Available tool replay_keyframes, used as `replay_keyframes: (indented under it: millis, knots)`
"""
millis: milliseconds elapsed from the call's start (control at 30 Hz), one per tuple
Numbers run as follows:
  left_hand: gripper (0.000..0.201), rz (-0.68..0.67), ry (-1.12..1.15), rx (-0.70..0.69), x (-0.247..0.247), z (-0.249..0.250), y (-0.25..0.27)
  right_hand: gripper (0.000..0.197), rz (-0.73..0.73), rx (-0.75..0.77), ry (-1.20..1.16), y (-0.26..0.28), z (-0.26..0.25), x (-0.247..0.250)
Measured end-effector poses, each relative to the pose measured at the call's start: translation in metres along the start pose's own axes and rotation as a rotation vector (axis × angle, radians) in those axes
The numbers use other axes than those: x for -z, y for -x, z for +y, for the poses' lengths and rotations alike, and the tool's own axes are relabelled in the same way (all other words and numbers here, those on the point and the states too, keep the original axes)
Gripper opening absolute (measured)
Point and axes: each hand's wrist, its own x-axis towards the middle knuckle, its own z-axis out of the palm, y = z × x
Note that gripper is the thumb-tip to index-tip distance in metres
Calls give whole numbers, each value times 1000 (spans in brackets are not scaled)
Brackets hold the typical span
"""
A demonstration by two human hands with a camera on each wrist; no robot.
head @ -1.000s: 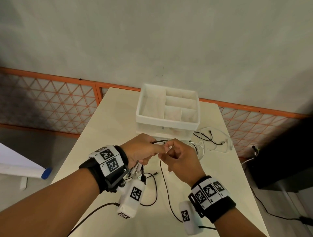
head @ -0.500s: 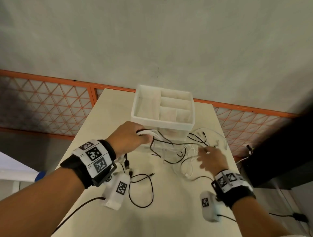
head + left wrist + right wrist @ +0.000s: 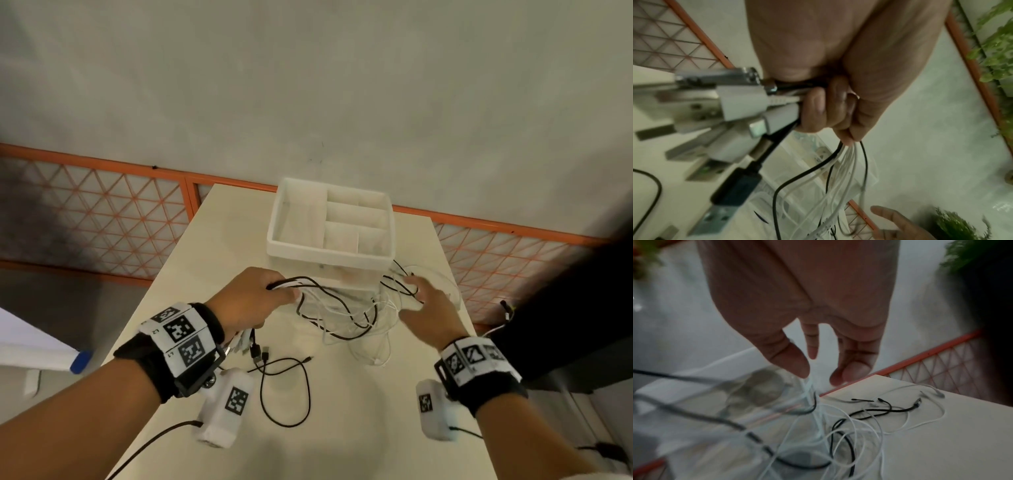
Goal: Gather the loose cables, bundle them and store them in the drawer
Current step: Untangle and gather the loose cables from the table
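**Right hand goes out to the loose cable ends**

One second ago I had both hands together at the desk (image 3: 212,260) centre. Now my right hand (image 3: 428,310) has moved out to about 2 o'clock, fingers (image 3: 812,344) spread and relaxed over the loose ends, pinching nothing. My left hand (image 3: 250,301) has its fingers curled tight around the cable bundle (image 3: 840,164). The plugs (image 3: 748,105) hang toward me at 6 o'clock; the strands run toward 3 o'clock and sag in a tangle (image 3: 349,315) before the white drawer organiser (image 3: 330,222). One black cable (image 3: 287,390) lies apart at 6 o'clock.
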Motion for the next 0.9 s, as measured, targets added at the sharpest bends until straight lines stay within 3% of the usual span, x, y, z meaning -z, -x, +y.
replay_keyframes:
  millis: [100,167,233,300,400,467,600,667,800,900]
  knots:
    - [21,2,-159,-93,-5,1,1,71,-56,153,-68,28,-29,-20]
    - [13,-30,-290,-177,-12,6,3,71,-203,307,-140,47,-55,-36]
    - [11,-89,-350,-259,-19,12,6,50,-293,360,-133,57,-74,-53]
    - [12,-140,-358,-323,-21,18,11,20,-342,241,-108,57,-77,-63]
    - [14,-145,-271,-357,-5,24,19,16,-485,-89,24,39,-50,-59]
    - [20,-112,-299,-338,13,18,20,12,-334,-188,31,27,-30,-47]
    - [45,-227,-576,-111,17,-8,12,20,296,13,67,14,-24,-28]
    - [56,-225,-485,10,2,-26,8,30,274,55,-13,12,-22,-34]
    - [55,-158,-90,206,-15,-59,7,80,-60,37,69,27,-7,-68]
    - [49,-16,-34,216,-17,-66,3,78,-12,118,68,51,-5,-96]
